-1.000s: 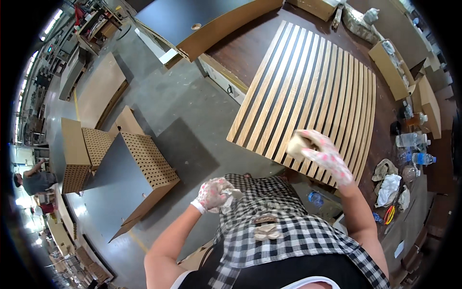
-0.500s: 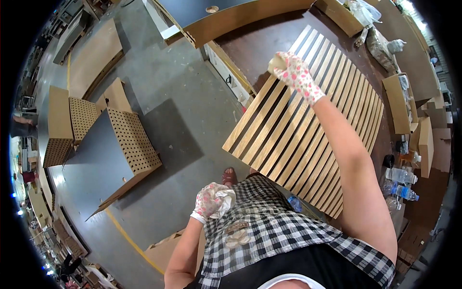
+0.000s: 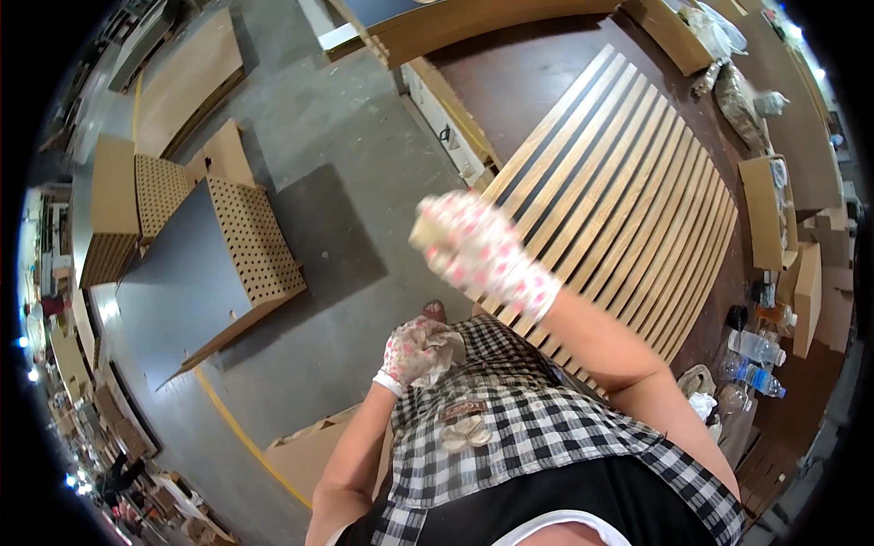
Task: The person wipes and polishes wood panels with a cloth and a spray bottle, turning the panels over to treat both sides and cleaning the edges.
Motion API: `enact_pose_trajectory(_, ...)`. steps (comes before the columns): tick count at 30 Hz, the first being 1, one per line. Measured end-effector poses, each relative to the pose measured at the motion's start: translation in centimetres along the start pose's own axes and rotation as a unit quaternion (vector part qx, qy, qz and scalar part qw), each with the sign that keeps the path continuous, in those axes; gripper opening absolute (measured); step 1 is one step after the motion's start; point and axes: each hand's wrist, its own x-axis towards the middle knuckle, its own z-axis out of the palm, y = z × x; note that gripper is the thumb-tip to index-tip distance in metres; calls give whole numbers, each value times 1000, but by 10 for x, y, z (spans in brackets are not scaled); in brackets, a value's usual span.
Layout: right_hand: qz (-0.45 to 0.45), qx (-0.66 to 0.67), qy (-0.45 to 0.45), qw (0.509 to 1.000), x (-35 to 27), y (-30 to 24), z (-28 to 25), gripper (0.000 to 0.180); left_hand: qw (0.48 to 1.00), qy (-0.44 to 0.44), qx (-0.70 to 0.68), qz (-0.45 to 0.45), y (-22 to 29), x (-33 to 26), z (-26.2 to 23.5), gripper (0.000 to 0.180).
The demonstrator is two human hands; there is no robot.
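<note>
A slatted wooden panel (image 3: 628,182), light strips over a dark backing, lies on the brown worktable (image 3: 482,91). My right hand (image 3: 482,246), in a white glove with pink spots, is raised over the panel's near left edge. Its fingers are closed around a pale yellowish block (image 3: 424,233), blurred and mostly hidden by the glove. My left hand (image 3: 411,350), in a matching glove, is held in front of my checked apron (image 3: 510,428). Bunched in it is a crumpled white cloth (image 3: 444,353).
Plastic bottles (image 3: 756,346) and open cardboard boxes (image 3: 765,214) line the table's right side. A dark panel edged with cardboard (image 3: 492,32) is at the far end. To the left, a dark board (image 3: 196,282) and perforated pieces (image 3: 250,241) stand on the grey floor (image 3: 337,136).
My right hand has swept down and left, from the panel's far left corner toward its near left edge, still gripping the pale block. My left hand has risen slightly with the cloth.
</note>
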Motion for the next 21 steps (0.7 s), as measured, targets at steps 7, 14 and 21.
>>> enact_pose_trajectory(7,-55,-47,-160,984,0,-3,-4,31,1000,19,-15,0,-14,-3,1,28)
enact_pose_trajectory(14,-131,-29,-141,981,7,-15,-13,39,996,2,-55,-73,-17,-3,-8,28)
enact_pose_trajectory(21,-30,-99,-46,994,28,74,-38,24,999,21,-20,-18,-25,3,-7,25)
